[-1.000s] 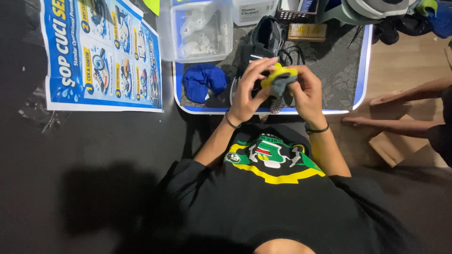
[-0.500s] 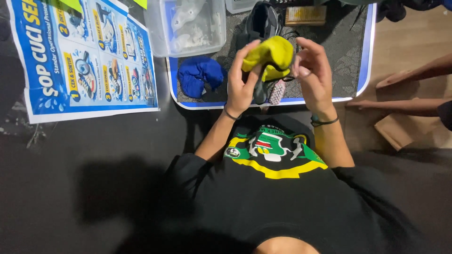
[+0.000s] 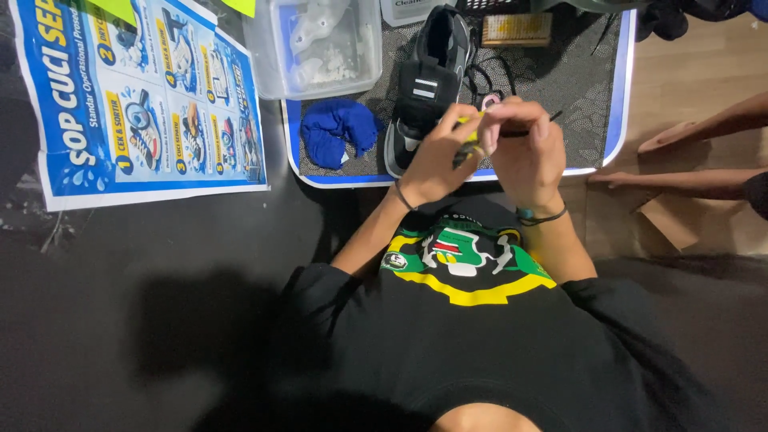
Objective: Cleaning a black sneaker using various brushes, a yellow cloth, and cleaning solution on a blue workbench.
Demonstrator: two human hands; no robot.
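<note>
Left hand [image 3: 432, 164] and right hand [image 3: 524, 148] pinch a crumpled yellow cloth [image 3: 466, 142] beside a black shoe [image 3: 428, 80]; rumpled blue rag [image 3: 338, 130] nearby.

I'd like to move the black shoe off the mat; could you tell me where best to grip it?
Grip the black shoe across its open collar, coming from above at its far end. The opening faces up and is unobstructed, while the near toe lies close under the left hand.
</note>
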